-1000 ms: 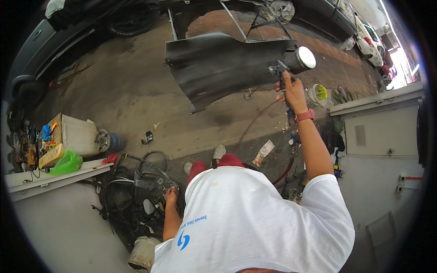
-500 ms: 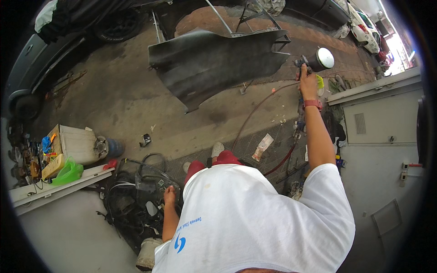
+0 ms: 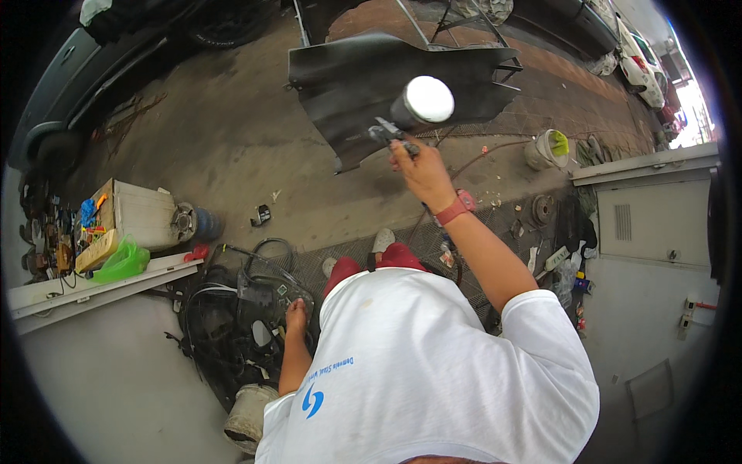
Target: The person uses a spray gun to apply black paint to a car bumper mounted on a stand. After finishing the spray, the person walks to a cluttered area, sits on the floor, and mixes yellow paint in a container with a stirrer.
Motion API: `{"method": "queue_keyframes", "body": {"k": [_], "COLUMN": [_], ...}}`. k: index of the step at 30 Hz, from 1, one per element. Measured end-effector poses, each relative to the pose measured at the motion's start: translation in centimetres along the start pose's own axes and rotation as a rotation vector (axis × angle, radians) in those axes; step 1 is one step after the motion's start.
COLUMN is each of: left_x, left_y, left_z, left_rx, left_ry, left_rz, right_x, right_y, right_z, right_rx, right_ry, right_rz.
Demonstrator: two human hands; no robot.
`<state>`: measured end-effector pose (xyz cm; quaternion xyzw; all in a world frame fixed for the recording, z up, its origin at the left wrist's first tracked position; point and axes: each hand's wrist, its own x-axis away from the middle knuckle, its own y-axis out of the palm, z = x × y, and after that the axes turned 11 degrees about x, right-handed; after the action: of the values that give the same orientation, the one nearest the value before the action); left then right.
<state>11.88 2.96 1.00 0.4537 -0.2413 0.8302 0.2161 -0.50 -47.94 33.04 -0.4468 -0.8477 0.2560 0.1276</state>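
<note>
Dark panel (image 3: 359, 87) spans your twelve o'clock. Your left hand (image 3: 296, 315) is at seven, its grip impossible to tell. Just past twelve, the spray gun (image 3: 391, 138) shows before the panel, your right hand (image 3: 425, 178) wrapped around its handle; a bucket (image 3: 539, 153) sits at two.

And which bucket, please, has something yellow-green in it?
The white bucket right of the right hand; the grimy bucket at lower left shows none.

Left-hand car (image 3: 69, 66) cropped by top edge, curved panel (image 3: 344, 81) partly hidden behind spray gun (image 3: 403, 113)
</note>
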Motion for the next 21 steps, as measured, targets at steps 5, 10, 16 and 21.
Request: {"method": "queue_keyframes", "body": {"k": [5, 10, 16, 21], "left_x": [-1.1, -0.6, 0.9, 0.9], "left_y": [-0.7, -1.3, -0.3, 1.1], "left_z": [-0.8, -1.2, -0.8, 1.0], "left_rx": [0.033, 0.046, -0.018, -0.035], "left_ry": [0.046, -0.003, -0.019, -0.081], "left_rz": [0.047, 0.018, 0.055, 0.035], "right_x": [-0.3, 0.1, 0.3, 0.3], "right_y": [4.6, 4.8, -3.9, -13.3], "right_z": [-1.5, 0.2, 6.8, 11.6], "right_rx": [0.047, -0.092, 0.058, 0.107], "right_ry": [-0.073, 0.050, 0.131, 0.231], "right_rz": [-0.117, -0.159, 0.036, 0.235]}}
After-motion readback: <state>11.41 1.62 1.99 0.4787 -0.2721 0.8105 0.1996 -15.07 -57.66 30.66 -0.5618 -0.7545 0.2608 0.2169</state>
